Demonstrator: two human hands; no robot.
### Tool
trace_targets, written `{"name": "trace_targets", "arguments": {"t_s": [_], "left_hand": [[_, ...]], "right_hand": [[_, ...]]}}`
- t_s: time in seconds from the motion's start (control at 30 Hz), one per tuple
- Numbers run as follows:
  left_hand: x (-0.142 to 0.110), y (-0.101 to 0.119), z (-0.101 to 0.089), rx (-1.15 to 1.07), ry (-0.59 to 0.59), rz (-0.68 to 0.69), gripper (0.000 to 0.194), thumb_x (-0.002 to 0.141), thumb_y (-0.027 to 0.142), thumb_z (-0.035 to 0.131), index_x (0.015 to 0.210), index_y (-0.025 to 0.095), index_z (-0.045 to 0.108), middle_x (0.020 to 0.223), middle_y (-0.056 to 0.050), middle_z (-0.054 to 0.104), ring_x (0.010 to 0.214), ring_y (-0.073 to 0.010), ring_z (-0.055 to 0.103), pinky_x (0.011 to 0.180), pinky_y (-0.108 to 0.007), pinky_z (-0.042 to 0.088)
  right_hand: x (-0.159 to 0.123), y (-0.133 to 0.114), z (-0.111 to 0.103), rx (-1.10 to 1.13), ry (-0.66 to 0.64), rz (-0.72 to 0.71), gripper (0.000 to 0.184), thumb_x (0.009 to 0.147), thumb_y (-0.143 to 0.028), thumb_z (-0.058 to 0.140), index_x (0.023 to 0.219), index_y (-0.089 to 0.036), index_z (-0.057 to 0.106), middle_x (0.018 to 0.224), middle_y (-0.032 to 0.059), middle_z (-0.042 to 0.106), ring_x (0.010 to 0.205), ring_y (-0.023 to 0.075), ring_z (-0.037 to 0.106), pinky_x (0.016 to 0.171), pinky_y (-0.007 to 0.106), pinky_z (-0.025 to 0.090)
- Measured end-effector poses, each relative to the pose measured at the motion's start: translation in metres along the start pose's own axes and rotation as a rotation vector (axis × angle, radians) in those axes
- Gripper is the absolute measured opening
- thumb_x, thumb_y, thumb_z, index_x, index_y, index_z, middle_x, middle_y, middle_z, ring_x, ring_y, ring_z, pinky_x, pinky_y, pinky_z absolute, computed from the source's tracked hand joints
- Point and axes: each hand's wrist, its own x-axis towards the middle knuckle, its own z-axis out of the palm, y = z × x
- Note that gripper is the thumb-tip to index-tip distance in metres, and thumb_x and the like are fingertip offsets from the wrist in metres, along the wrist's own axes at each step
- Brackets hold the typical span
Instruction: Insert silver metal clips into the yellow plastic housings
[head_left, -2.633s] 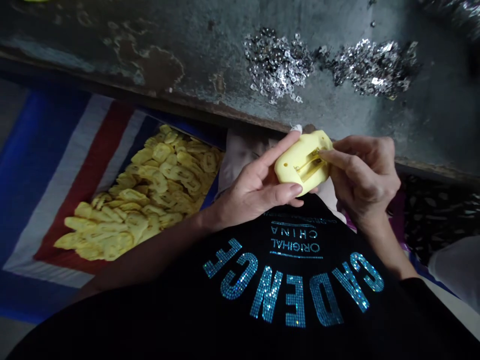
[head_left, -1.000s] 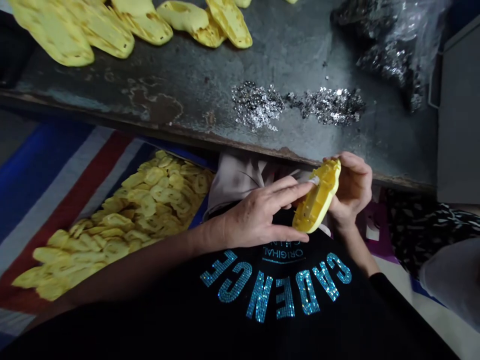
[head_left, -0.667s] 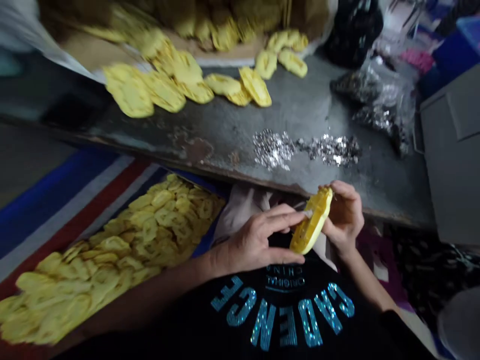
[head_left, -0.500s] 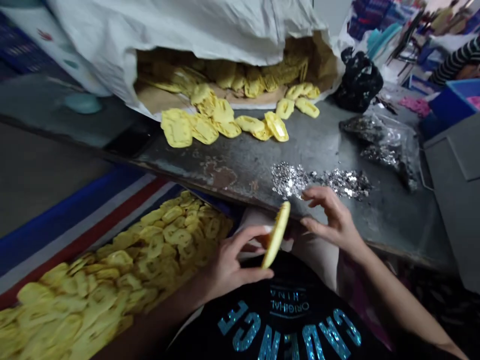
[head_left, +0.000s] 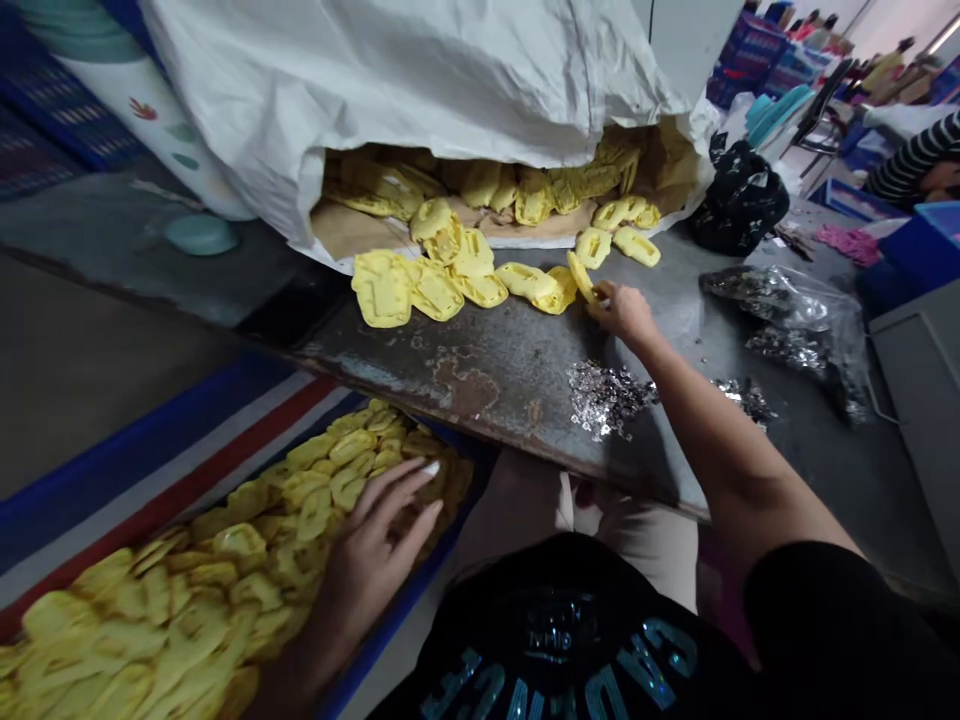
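My left hand (head_left: 373,558) lies low at the left with its fingers stretched out flat on a heap of yellow plastic parts (head_left: 187,590), holding nothing. That heap rests on a blue, red and white striped sheet (head_left: 150,470). My right hand (head_left: 619,308) reaches far across the grey metal table (head_left: 510,365). Its fingertips are pinched on the edge of a tilted yellow plastic part (head_left: 581,275), at the end of a row of similar yellow parts (head_left: 435,285) spilled from a white sack (head_left: 420,80).
A pile of small shiny metal pieces (head_left: 604,397) lies on the table near my right forearm. A clear bag of more metal pieces (head_left: 795,310), a black bag (head_left: 739,200) and a grey box (head_left: 926,400) stand to the right. Another person's striped sleeve (head_left: 911,160) shows top right.
The yellow part held between both hands went with my left hand down to the heap and was let go. My right hand reached forward to the parts by the sack. The view tilted up.
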Motion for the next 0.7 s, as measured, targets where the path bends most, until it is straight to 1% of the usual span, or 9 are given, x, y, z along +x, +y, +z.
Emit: {"name": "trace_targets", "arguments": {"t_s": [0.07,0.13,0.2,0.27,0.37,0.43,0.47,0.6,0.7], "left_hand": [[0.024,0.031,0.011,-0.155,-0.008,-0.018,0.024,0.104,0.038,0.087,0.128,0.033,0.088,0.148,-0.009,0.080,0.102,-0.0256,0.082,0.080,-0.035,0.072],[0.047,0.058,0.022,-0.313,-0.029,-0.066,0.031,0.107,0.039,0.085,0.137,0.030,0.085,0.149,-0.011,0.078,0.100,-0.0223,0.081,0.076,-0.031,0.072],[0.065,0.078,0.036,-0.502,-0.141,-0.122,0.054,0.106,0.041,0.086,0.157,0.031,0.073,0.163,-0.014,0.072,0.105,-0.0219,0.081,0.071,-0.027,0.072],[0.071,0.092,0.054,-0.689,-0.295,-0.195,0.074,0.100,0.046,0.091,0.167,0.033,0.064,0.169,-0.015,0.069,0.101,-0.0224,0.081,0.061,-0.026,0.071],[0.061,0.108,0.078,-0.801,-0.502,-0.346,0.065,0.091,0.050,0.097,0.147,0.023,0.076,0.140,-0.016,0.083,0.081,-0.0210,0.078,0.043,-0.023,0.061],[0.049,0.119,0.089,-0.781,-0.599,-0.440,0.055,0.093,0.048,0.096,0.135,0.017,0.079,0.121,-0.014,0.086,0.070,-0.0189,0.075,0.038,-0.022,0.056],[0.043,0.125,0.093,-0.771,-0.633,-0.476,0.053,0.094,0.047,0.094,0.134,0.016,0.078,0.116,-0.013,0.086,0.068,-0.0188,0.075,0.038,-0.022,0.056],[0.031,0.146,0.106,-0.731,-0.668,-0.556,0.051,0.094,0.048,0.093,0.128,0.018,0.069,0.107,-0.010,0.084,0.075,-0.0240,0.080,0.040,-0.024,0.059],[0.029,0.154,0.111,-0.717,-0.661,-0.580,0.046,0.094,0.046,0.090,0.123,0.021,0.064,0.107,-0.008,0.081,0.077,-0.0248,0.081,0.038,-0.023,0.057]], "right_hand": [[-0.019,-0.013,-0.021,0.113,-0.017,0.088,0.047,0.109,-0.068,0.076,0.089,-0.026,0.067,0.085,0.0027,0.075,0.094,0.0205,0.074,0.093,0.039,0.062],[-0.059,-0.034,-0.044,0.226,-0.058,0.153,0.047,0.107,-0.070,0.076,0.093,-0.026,0.070,0.083,0.0023,0.078,0.085,0.0183,0.071,0.085,0.036,0.062],[-0.116,-0.060,-0.061,0.352,-0.162,0.211,0.052,0.105,-0.077,0.074,0.104,-0.025,0.077,0.088,0.0020,0.084,0.078,0.0172,0.071,0.073,0.034,0.062],[-0.179,-0.088,-0.069,0.517,-0.367,0.297,0.058,0.102,-0.081,0.075,0.105,-0.024,0.081,0.083,0.0014,0.085,0.069,0.0168,0.071,0.065,0.032,0.062],[-0.261,-0.115,-0.071,0.839,-0.562,0.441,0.054,0.101,-0.074,0.081,0.102,-0.021,0.084,0.083,0.0022,0.085,0.066,0.0144,0.072,0.062,0.027,0.060],[-0.303,-0.111,-0.078,0.936,-0.487,0.467,0.047,0.100,-0.067,0.086,0.110,-0.020,0.086,0.093,0.0036,0.088,0.077,0.0159,0.078,0.072,0.028,0.064],[-0.320,-0.102,-0.085,0.885,-0.374,0.456,0.045,0.100,-0.063,0.089,0.117,-0.021,0.087,0.100,0.0044,0.090,0.087,0.0181,0.082,0.080,0.031,0.067],[-0.348,-0.034,-0.113,0.180,0.201,0.380,0.026,0.106,-0.043,0.083,0.126,-0.028,0.087,0.121,0.0095,0.087,0.111,0.0288,0.081,0.105,0.051,0.066],[-0.332,0.010,-0.115,-0.275,0.272,0.387,0.039,0.100,-0.031,0.082,0.139,-0.028,0.083,0.141,0.0168,0.080,0.126,0.0399,0.074,0.112,0.065,0.061]]}}
